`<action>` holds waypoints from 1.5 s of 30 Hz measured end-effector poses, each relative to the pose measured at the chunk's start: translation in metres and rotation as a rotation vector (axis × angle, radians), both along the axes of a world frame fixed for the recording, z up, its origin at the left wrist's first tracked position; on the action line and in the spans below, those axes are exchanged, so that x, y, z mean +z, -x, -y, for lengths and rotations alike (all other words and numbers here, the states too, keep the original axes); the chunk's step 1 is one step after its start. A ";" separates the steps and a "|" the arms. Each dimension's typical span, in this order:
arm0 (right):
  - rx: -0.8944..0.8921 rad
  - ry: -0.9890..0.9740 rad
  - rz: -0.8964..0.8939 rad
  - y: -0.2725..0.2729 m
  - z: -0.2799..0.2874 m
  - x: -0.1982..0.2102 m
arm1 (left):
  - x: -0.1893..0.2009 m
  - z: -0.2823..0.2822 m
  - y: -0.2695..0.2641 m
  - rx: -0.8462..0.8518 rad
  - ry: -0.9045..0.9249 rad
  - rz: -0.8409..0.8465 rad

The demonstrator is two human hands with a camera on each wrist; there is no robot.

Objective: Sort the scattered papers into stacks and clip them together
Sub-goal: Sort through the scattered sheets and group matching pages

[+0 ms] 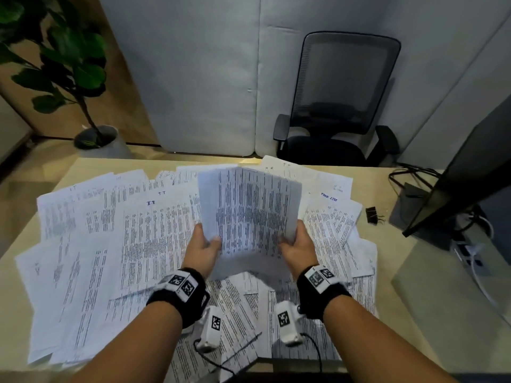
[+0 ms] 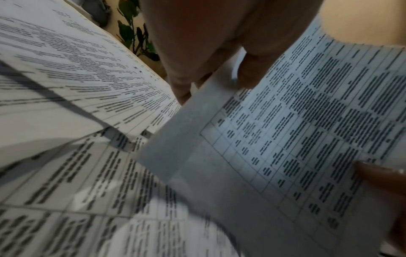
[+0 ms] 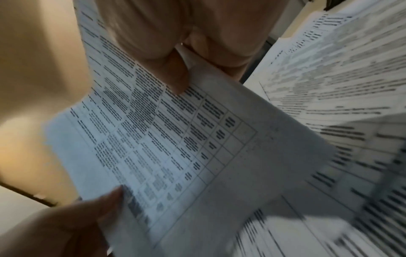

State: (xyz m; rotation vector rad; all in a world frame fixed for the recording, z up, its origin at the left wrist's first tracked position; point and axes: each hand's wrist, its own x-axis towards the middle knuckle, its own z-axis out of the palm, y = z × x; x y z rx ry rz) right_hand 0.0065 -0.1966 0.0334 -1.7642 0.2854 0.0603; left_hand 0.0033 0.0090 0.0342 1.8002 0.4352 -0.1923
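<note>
A stack of printed sheets (image 1: 249, 211) is held upright above the table, its printed tables facing me. My left hand (image 1: 206, 246) grips its lower left edge, thumb on the front. My right hand (image 1: 294, 246) grips the lower right edge the same way. In the left wrist view the held sheets (image 2: 285, 147) slant across the frame under my left hand (image 2: 208, 52). In the right wrist view my right hand (image 3: 180, 57) pinches the sheets (image 3: 175, 147). Many scattered papers (image 1: 132, 244) cover the table (image 1: 387, 183). A black binder clip (image 1: 372, 215) lies to the right of them.
A black office chair (image 1: 340, 106) stands behind the table. A potted plant (image 1: 83, 106) is at the back left. A dark monitor (image 1: 470, 175) with cables stands at the right. Grey partition panels close off the back.
</note>
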 end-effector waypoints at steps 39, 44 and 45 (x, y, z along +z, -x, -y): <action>-0.139 0.262 -0.137 -0.037 0.062 -0.050 | -0.033 0.022 -0.041 0.042 0.104 -0.121; -0.211 0.510 -0.227 -0.029 0.096 -0.064 | -0.042 0.041 -0.022 0.091 -0.109 -0.177; -0.235 0.576 -0.263 -0.028 0.103 -0.068 | -0.046 0.043 -0.018 0.083 -0.149 -0.192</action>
